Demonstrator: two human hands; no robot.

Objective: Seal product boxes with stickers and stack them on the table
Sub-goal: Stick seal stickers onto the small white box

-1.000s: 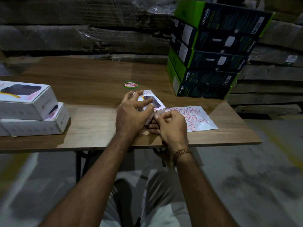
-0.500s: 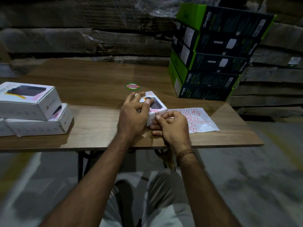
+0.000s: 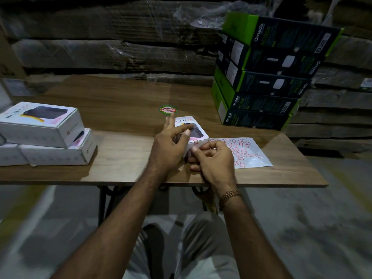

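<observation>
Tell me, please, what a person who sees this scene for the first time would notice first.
First, the two hands at the table's near edge: the left hand holds a small white Halley 20K box while the right hand pinches at its near corner. Just right of them lies a sheet of red-outlined stickers. Behind it rises a tilted stack of green and black Omada boxes; white Halley boxes are piled at far left.

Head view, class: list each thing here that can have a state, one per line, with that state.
White box: closed, on the table, held.
Left hand: grips the box.
Right hand: fingers curled at the box's near edge.
Sticker sheet: flat, partly used.
White stack: closed boxes.
Green stack: closed boxes.
</observation>
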